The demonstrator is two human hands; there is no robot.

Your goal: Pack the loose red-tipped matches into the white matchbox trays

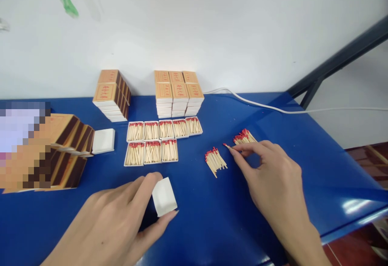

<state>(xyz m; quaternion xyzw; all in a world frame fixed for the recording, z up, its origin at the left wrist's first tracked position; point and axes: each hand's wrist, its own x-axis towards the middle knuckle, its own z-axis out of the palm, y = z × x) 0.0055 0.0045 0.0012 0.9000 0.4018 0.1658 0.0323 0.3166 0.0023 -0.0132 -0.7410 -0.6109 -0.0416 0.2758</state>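
Observation:
My left hand (130, 213) grips a small white matchbox tray (164, 198) between thumb and fingers, tilted above the blue table; no matches show inside it. On the right, my right hand (266, 173) pinches a single red-tipped match (226, 146) between thumb and forefinger. Just left of those fingertips lies a small pile of matches (215, 161). Another pile of matches (244, 136) sits behind the right hand, which partly hides it. Two rows of white trays filled with matches (151, 131) stand beyond my left hand, heads pointing toward the wall.
Stacked orange matchboxes (179, 91) stand against the wall, with a second stack (109, 93) further left. More matchbox sleeves (68, 169) are heaped at the left, partly pixelated, beside a white tray (103, 140). A white cable (257, 103) crosses the table's (194, 233) back right.

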